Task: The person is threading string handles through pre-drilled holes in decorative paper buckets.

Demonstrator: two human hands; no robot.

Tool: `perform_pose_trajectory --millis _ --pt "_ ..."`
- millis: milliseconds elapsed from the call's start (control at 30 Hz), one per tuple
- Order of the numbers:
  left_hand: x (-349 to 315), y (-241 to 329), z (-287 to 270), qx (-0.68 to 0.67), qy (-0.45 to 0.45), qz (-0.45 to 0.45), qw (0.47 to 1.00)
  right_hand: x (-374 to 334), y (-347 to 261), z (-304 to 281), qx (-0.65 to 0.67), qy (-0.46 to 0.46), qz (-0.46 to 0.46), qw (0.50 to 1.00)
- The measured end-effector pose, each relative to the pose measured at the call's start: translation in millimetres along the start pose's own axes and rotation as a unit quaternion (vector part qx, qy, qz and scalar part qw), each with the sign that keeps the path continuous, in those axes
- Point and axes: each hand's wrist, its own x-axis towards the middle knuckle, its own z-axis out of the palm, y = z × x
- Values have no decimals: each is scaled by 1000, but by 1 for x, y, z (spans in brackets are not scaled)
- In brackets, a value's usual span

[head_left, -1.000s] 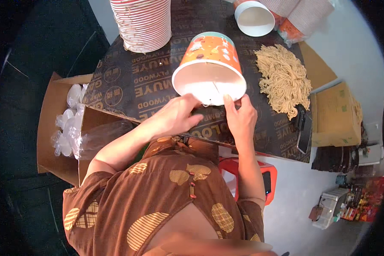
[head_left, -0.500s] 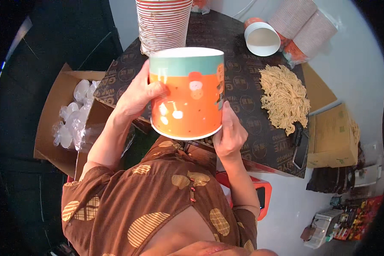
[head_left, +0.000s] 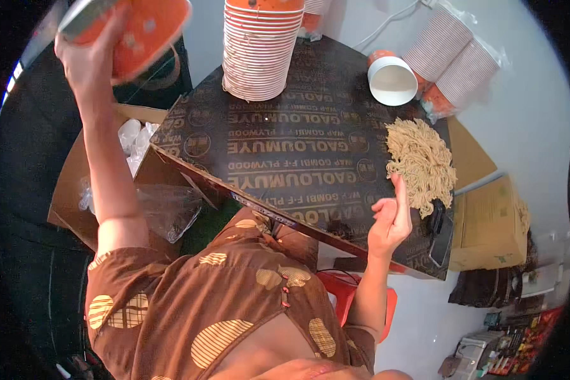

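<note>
My left hand (head_left: 90, 63) is raised at the far left, gripping an orange paper tub (head_left: 147, 39) with a green band. The tub is tilted and slightly blurred, above a cardboard box. Over the right part of the dark table (head_left: 297, 152) hovers my right hand (head_left: 389, 223), index finger stretched out and the others partly bent, with nothing visible in it. Nearest to its fingertip is a heap of cream-coloured cords (head_left: 422, 158). A tall stack of nested paper tubs (head_left: 258, 60) stands at the back of the table, with thin strands along its side.
One tub (head_left: 392, 81) lies on its side at the back right, beside bagged stacks of tubs (head_left: 438, 35). A phone (head_left: 441, 244) lies by the table's right edge. An open cardboard box (head_left: 69, 183) with clear plastic stands left; another carton (head_left: 491, 221) stands right. A red stool (head_left: 335, 291) is below.
My left hand has carried the tub from in front of me up to the far left. My right hand has let go of it and moved right, towards the cords.
</note>
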Motion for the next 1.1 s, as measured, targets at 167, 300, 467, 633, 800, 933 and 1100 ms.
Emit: perform_pose_trajectory --millis 167,300,467,633,800,933,1100 --pt "88 -11 67 18 -19 -64 998 -17 32 -7 4 24 70 997" --pt "114 11 125 -200 -43 -104 973 -30 53 -7 27 38 144 988" --pt "98 33 193 -261 -49 -164 950 -38 67 -9 46 26 184 981" --pt "76 44 218 -228 -179 -116 950 -40 65 -9 44 14 184 982" --pt "38 45 220 -164 -252 -35 953 -39 67 -7 38 2 168 985" --pt "7 43 219 -143 -206 -65 966 -40 66 -7 48 -12 171 984" --pt "-53 70 215 -214 54 153 963 -36 59 -6 40 -31 179 983"
